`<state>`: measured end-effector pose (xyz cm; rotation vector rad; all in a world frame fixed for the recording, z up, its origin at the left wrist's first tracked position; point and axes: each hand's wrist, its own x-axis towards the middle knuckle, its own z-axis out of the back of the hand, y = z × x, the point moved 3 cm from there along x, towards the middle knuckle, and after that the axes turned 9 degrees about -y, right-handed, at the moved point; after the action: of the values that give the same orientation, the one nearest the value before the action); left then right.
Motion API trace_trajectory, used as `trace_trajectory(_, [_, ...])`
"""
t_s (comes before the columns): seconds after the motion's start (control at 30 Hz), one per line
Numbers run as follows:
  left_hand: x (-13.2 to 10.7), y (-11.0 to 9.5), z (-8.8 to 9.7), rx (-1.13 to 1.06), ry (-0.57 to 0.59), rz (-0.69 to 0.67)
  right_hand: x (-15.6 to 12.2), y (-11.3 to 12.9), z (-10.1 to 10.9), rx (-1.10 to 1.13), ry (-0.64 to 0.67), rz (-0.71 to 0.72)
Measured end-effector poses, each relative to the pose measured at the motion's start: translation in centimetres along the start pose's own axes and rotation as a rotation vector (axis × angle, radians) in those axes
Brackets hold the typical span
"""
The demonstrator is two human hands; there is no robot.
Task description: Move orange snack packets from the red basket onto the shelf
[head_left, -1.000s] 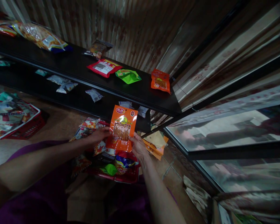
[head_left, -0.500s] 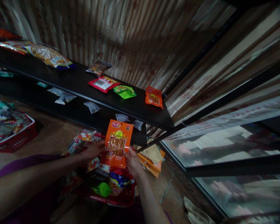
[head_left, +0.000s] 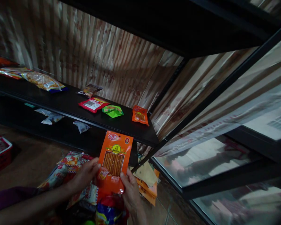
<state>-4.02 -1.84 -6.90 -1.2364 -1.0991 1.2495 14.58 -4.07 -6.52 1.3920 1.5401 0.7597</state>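
Note:
An orange snack packet [head_left: 113, 161] with a clear window showing thin brown sticks is held upright in front of me. My left hand [head_left: 85, 175] grips its lower left edge, fingers closed on it. My right hand [head_left: 128, 189] pinches its lower right corner with the thumb on the front. Below the hands lies a pile of colourful snack packets [head_left: 67, 165] in a red basket, mostly hidden. The packet is just below the front edge of a black shelf [head_left: 121, 126].
The black shelf carries an orange packet [head_left: 140, 115], a green packet [head_left: 112, 111], a red packet [head_left: 93, 104] and a long bag [head_left: 43, 82]. A lower shelf holds small silver sachets [head_left: 50, 118]. A red basket [head_left: 0, 151] sits far left. Glass panels stand on the right.
The view has tilted up, so the shelf underside above shows now. Both hands have kept hold of the orange packet and lifted it slightly nearer the shelf edge.

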Motion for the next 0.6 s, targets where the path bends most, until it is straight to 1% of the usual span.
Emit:
trace_trajectory(0.07, [1.1, -2.9, -0.7, -0.045, 0.003, -0.013, 0.0, 2.1, -0.3, 0.010, -0.050, 0.040])
trace_trajectory(0.13, [2.7, -5.7, -1.6, -0.078, 0.020, -0.019, 0.6, 4.5, -0.5, 0.015, -0.082, 0.108])
trace_trajectory(0.2, [4.9, -8.3, -2.6, -0.077, 0.028, -0.029, 1.9, 7.1, -0.6, -0.014, -0.109, 0.213])
trace_trajectory(0.23, [6.1, -9.5, -3.2, -0.070, 0.030, -0.055, 2.8, 8.4, -0.5, -0.054, -0.126, 0.280])
trace_trajectory(0.3, [8.9, -11.8, -4.3, -0.060, 0.003, -0.121, 5.1, 11.2, -0.2, -0.144, -0.197, 0.405])
trace_trajectory(0.33, [10.4, -12.9, -5.0, -0.049, -0.013, -0.157, 6.5, 12.6, -0.2, -0.194, -0.215, 0.444])
trace_trajectory(0.4, [13.4, -15.0, -6.4, -0.042, -0.028, -0.220, 9.4, 15.5, 0.0, -0.222, -0.285, 0.528])
trace_trajectory(0.43, [14.8, -16.1, -7.0, -0.042, -0.063, -0.242, 10.9, 16.9, 0.0, -0.232, -0.310, 0.559])
trace_trajectory(0.53, [18.8, -19.1, -8.9, -0.038, -0.128, -0.263, 14.9, 20.9, -0.2, -0.261, -0.384, 0.638])
trace_trajectory(0.6, [20.9, -20.7, -9.9, -0.030, -0.183, -0.209, 17.2, 23.1, -0.4, -0.259, -0.433, 0.666])
